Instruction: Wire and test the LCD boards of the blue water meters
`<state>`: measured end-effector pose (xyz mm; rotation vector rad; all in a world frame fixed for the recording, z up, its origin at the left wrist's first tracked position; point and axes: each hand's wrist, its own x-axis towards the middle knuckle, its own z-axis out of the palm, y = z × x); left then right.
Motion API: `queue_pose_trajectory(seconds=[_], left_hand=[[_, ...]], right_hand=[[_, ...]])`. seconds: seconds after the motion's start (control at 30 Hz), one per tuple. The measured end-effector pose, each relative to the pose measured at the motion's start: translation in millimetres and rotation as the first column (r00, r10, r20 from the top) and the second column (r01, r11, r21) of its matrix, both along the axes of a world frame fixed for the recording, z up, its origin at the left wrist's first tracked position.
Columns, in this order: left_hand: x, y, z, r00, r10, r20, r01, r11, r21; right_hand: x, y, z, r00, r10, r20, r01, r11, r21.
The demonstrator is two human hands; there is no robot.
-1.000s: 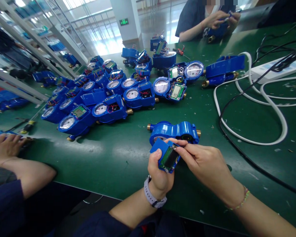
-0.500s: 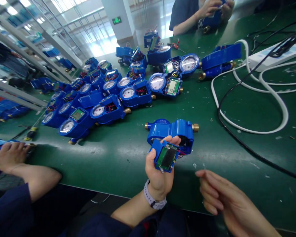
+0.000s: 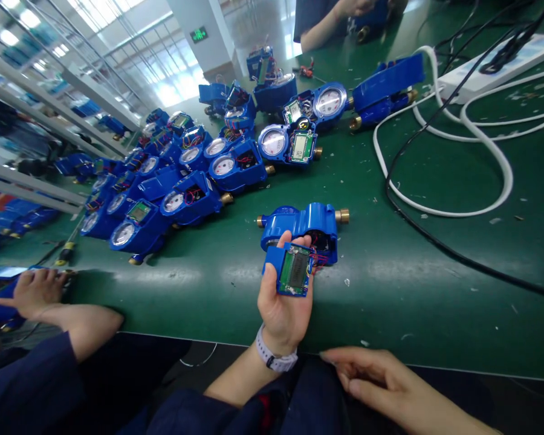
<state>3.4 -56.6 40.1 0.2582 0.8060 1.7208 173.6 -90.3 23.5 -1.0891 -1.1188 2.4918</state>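
Note:
My left hand (image 3: pixel 283 314), with a pale watch strap at the wrist, is closed around a green circuit board (image 3: pixel 294 270) in a small blue holder. The board's dark display area faces up. Red and other thin wires run from it into the open compartment of a blue water meter (image 3: pixel 299 220) with brass ends, lying on the bench just beyond my fingers. Low at the bench's front edge is my right hand (image 3: pixel 376 380), apart from the meter, its fingers curled together. What its fingertips hold, if anything, is too small to make out.
Many blue water meters (image 3: pixel 193 196) crowd the green bench (image 3: pixel 390 314) at left and back. A white power strip (image 3: pixel 503 69) with white and black cables lies at right. A co-worker's hand (image 3: pixel 38 293) rests at left near a screwdriver (image 3: pixel 66 254); another person sits opposite.
My right hand has drawn back and down from beside the meter to the bench edge. The board in my left hand has turned flatter. The whole view has shifted slightly.

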Motion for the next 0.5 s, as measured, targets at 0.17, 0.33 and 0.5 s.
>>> queue_pose_trajectory(seconds=[0.17,0.33,0.5], left_hand=[[-4.3,5.2,-3.4,0.978,-0.055,-0.200,0.078,0.991,0.110],[-6.5,18.4,-6.1,0.928,0.013,-0.372,0.028,0.994,0.105],[-4.7,29.2,1.3,0.892,0.093,-0.443,-0.014,0.984,0.179]], right_hand=[[23.6,-7.9,-19.1,0.798,-0.586,0.137,0.602,0.768,-0.217],[47.5,-34.2,-38.9,0.970,-0.224,0.090,0.212,0.969,0.125],[53.1,-7.3,-10.5,0.882,-0.307,0.358,0.044,0.810,0.585]])
